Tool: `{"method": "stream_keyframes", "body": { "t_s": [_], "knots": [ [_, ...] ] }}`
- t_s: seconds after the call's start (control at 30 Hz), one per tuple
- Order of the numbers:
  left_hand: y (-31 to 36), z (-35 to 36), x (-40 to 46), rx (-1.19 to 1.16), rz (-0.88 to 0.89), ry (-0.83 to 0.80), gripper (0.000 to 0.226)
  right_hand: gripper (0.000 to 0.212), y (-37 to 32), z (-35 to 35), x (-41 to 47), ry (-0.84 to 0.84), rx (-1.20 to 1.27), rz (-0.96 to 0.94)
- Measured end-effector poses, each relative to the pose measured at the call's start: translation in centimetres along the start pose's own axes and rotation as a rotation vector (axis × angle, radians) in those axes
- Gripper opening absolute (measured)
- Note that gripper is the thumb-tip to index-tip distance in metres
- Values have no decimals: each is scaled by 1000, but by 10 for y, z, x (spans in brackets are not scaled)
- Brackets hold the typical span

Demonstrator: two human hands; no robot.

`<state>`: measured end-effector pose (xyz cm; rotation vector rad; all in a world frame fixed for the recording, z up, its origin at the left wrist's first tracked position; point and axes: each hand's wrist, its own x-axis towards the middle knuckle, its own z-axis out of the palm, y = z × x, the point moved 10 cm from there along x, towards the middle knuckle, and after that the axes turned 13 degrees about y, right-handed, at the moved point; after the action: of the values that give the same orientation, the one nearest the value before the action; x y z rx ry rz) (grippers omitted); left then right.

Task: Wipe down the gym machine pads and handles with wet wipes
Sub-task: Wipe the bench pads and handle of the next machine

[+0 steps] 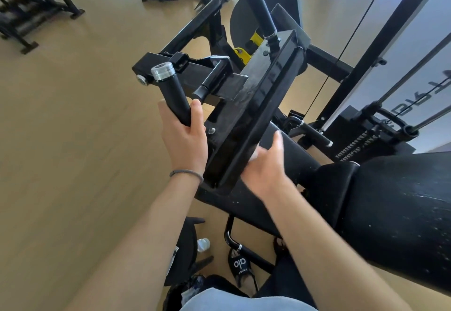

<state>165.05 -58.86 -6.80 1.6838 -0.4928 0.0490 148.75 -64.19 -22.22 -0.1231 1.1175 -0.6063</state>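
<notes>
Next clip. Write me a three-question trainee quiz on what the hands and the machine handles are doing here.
1. True or false: the left hand grips the near handle.
2. Which touches the far handle? A) left hand B) right hand C) neither
3. Fill in: the right hand is at the lower end of the black ____.

Key: 1 true; 2 C; 3 pad. A pale bit beneath the right hand may be a wipe; too hidden to tell.

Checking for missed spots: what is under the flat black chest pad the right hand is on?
Under the chest pad lies the black seat pad. The right hand and the pad cover part of it; whether a wipe is there cannot be seen.
</notes>
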Motion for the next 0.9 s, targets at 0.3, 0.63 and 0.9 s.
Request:
{"method": "stream_keyframes", "body": {
  "t_s": [0.3,0.63,0.9],
  "knots": [
    [1,-1,-3,-2,5,22,21,77,63,1,-72,175,-482,-305],
    [0,-1,-2,-6,-6,26,26,89,18,17,-73,222,-1221,-986],
    [1,-1,-3,19,1,24,23,82,-44,40,-38,301,-1327,-1060]
  ]
}}
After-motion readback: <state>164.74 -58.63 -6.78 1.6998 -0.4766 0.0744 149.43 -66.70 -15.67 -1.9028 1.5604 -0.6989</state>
